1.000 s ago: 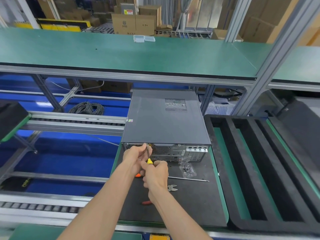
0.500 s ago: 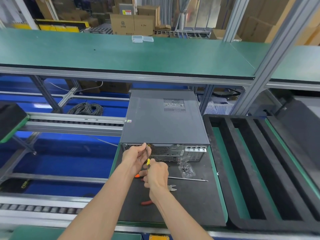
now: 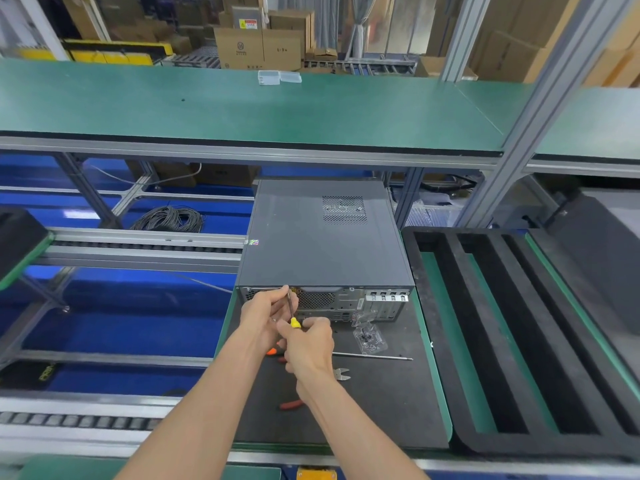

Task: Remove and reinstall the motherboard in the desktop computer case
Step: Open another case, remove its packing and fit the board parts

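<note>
Screwdriver [image 3: 291, 308] upright at the case [image 3: 322, 237] rear edge: right hand [image 3: 308, 344] grips its handle, left hand [image 3: 265, 311] pinches the shaft.

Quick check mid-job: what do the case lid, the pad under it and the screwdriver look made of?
Case lid: likely painted sheet metal, matte dark grey, with a punched vent grid. Pad: probably rubber or foam, flat black, no glare. Screwdriver: shiny steel-looking shaft, yellow handle, apparently plastic.

The closed dark grey computer case [image 3: 322, 237] lies flat on the mat, rear panel facing the person.
</note>
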`<action>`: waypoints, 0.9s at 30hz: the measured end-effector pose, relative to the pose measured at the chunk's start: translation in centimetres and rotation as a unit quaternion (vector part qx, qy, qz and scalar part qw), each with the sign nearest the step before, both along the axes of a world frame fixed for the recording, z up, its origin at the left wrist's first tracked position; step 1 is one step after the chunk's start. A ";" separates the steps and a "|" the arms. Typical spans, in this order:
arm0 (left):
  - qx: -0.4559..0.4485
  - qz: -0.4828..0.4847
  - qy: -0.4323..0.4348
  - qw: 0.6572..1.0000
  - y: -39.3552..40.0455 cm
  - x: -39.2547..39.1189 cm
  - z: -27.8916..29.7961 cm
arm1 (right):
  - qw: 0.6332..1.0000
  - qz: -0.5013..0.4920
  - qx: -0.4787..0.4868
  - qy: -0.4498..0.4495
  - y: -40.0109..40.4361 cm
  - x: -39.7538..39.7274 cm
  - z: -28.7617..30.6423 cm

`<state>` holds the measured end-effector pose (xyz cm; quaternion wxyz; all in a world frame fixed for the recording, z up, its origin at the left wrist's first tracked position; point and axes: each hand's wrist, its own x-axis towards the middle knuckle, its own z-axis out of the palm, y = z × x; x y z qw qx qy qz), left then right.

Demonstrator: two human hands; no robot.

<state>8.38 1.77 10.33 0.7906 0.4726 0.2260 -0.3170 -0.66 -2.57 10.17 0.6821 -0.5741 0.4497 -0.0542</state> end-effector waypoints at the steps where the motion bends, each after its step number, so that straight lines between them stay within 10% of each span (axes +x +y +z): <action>1: -0.006 0.004 0.004 1.000 0.0 0.0 0.0 | 1.000 0.006 0.002 0.005 -0.1 0.0 0.1; 27: 0.080 0.025 0.014 0.996 -1.7 -2.8 -3.5 | 0.997 -0.029 -0.072 0.021 -2.6 -2.7 -0.9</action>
